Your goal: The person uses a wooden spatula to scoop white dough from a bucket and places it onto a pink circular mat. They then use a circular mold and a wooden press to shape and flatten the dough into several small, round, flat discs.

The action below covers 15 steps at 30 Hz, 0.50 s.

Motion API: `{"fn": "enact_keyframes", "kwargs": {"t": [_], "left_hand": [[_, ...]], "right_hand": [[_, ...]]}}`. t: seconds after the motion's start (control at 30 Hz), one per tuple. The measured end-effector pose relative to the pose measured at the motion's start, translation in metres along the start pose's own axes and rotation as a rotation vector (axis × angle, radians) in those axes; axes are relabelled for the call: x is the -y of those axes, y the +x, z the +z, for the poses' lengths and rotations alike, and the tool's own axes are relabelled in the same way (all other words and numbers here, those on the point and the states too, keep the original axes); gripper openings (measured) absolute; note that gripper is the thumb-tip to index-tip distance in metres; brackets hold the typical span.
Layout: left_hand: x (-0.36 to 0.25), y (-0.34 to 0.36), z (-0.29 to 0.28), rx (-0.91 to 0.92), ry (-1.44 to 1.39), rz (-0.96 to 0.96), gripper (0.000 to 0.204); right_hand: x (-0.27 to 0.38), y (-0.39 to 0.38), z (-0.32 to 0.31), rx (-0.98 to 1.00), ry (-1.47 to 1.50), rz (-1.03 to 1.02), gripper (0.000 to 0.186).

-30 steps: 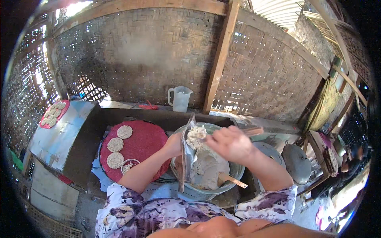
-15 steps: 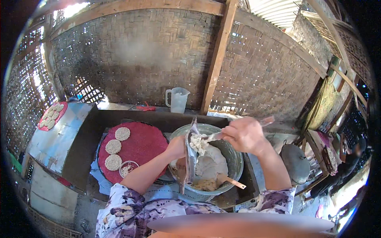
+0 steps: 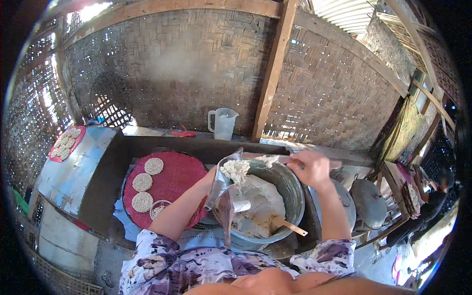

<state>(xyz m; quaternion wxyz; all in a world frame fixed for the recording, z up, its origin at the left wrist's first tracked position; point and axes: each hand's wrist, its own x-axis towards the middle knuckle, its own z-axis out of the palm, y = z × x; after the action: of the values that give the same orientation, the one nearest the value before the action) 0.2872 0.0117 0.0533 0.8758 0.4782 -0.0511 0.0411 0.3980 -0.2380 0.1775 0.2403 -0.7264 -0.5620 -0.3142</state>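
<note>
Nearest, patterned sleeves (image 3: 150,258) are being cut off by the lower edge. By the red mat's (image 3: 184,174) near edge, a small bowl (image 3: 160,201) is being partly covered by the left forearm (image 3: 179,214); three pale noodle discs (image 3: 142,182) are being carried along the mat's left side. Pale dough (image 3: 265,196) is being held in the basin (image 3: 294,194); a wooden-handled spatula (image 3: 290,225) is being supported at its near right edge, blade end buried. Above the basin's left edge, a press tool (image 3: 222,189) bearing a dough lump (image 3: 236,169) is being met by the left hand (image 3: 210,178); its fingers are being hidden, grip cannot be told. A dough-smeared scraper (image 3: 268,160) is being gripped by the right hand (image 3: 310,168), fingers closed round it. Beyond, a jug (image 3: 224,124) is being backed by woven wall (image 3: 172,73). Far right, a person (image 3: 433,201) is being obscured by shadow.
</note>
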Motion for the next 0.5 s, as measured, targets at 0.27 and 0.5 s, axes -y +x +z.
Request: {"fn": "enact_keyframes", "kwargs": {"t": [0.27,0.5], "left_hand": [[0.003,-0.006,-0.02,-0.098,0.236,-0.007,0.045],[0.012,-0.017,0.004,-0.111,1.175,0.154,0.053]], "right_hand": [[0.007,0.001,-0.002,0.072,0.175,-0.077,0.023],[0.035,0.036,0.001,0.243,-0.069,-0.385,0.011]]}}
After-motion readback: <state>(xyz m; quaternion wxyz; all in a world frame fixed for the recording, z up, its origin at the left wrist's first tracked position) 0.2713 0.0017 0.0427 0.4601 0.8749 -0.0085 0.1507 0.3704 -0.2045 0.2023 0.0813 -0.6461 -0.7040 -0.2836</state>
